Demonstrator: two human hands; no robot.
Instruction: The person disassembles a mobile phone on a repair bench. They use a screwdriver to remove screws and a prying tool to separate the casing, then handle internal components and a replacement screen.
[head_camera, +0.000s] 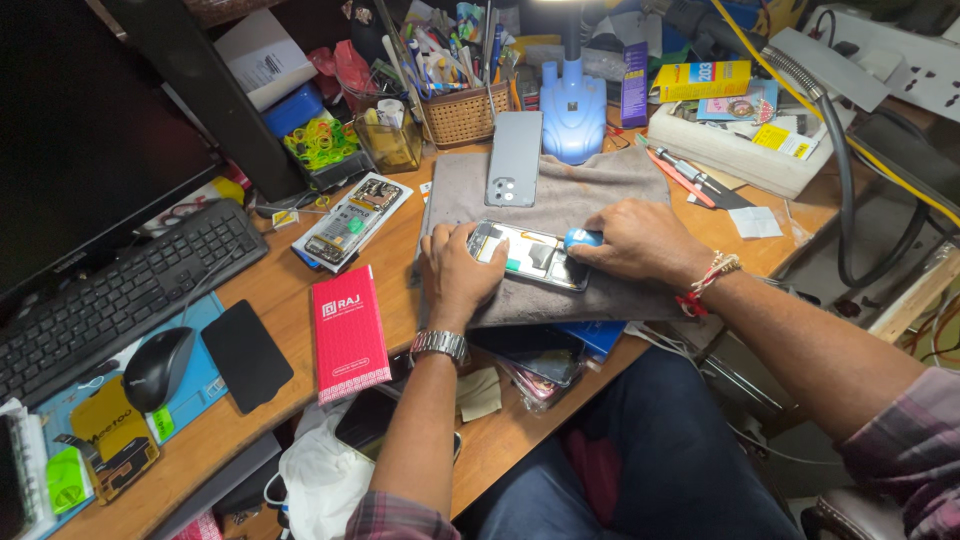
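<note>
An opened phone (528, 255), back removed, is laid on a grey cloth (570, 200) at the desk's middle. It is pinned at its left end by the left hand (460, 268), fingers spread flat, nothing grasped. A blue-handled tool (582, 239) is pinched closed in the right hand (640, 240) and set against the phone's right end. A grey back cover (514, 158) is propped behind, just before a blue lamp base (573, 110). A red box (349, 332) lies left; a keyboard (120, 295) and mouse (157, 366) lie farther off.
</note>
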